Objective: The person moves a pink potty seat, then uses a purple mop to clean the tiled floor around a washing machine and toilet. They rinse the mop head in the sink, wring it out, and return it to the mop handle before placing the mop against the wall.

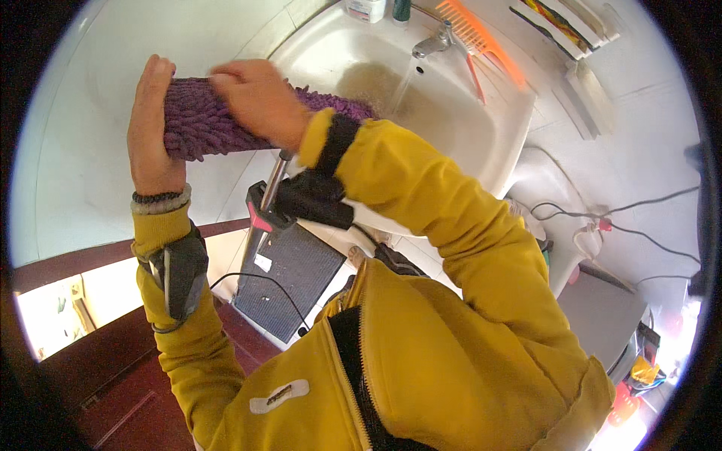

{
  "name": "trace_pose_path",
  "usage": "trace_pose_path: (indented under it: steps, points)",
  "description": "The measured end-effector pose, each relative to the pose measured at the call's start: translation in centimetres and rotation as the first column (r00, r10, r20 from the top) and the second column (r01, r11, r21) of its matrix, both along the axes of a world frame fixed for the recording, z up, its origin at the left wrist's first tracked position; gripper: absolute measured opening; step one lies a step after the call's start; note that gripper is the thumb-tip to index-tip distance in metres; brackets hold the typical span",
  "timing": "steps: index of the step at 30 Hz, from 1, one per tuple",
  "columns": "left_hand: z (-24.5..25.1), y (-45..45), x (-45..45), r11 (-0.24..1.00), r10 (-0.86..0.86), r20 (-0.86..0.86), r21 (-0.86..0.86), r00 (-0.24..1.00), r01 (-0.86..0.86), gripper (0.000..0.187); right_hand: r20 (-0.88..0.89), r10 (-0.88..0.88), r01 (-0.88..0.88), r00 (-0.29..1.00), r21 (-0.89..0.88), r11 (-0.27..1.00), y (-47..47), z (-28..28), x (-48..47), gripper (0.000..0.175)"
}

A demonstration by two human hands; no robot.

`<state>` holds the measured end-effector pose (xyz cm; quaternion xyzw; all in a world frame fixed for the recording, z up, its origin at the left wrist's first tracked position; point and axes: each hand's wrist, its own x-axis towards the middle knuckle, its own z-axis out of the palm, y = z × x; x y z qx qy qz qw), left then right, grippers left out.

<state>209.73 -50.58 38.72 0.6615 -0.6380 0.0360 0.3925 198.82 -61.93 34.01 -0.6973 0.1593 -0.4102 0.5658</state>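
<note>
A purple chenille mop head (203,121) lies sideways, its right end over the white washbasin (479,141). My left hand (151,127) holds its left end, fingers straight along the edge and the thumb hidden. Blurred, my right hand (262,101) rests on the strands of the mop's upper side with bent fingers; whether it grips them is unclear. A metal mop pole (276,177) runs down from the head through a black and pink fitting (262,208). Water streams from the chrome tap (434,45) into murky water (378,84) in the basin.
An orange comb (479,39) and a thin red stick (476,79) lie on the basin's right rim. A white tub (366,8) and green bottle (401,11) stand at its back. Cables (603,214) hang at right. Below is a dark ribbed mat (287,276).
</note>
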Motion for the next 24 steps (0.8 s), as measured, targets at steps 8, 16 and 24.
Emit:
trace_pose_path:
  steps: [8,16,24]
  points:
    - [0.4,0.0,-0.9,1.0,0.01,-0.144,-0.025,0.99,-0.013,0.052,0.279,-0.017,0.158,0.96,-0.492,0.856,1.3,-3.8,-1.3,0.021]
    - [1.0,-1.1,-2.9,0.984,0.137,-0.701,0.014,0.699,-0.18,0.07,-0.825,-0.279,0.082,0.492,-0.276,0.958,-7.9,-17.2,-13.0,0.039]
    - [-0.2,-0.4,-1.4,0.997,-0.036,-0.39,-0.08,0.92,0.005,0.028,-0.389,-0.811,0.582,0.436,-0.565,0.584,-18.4,-11.0,-16.7,0.035]
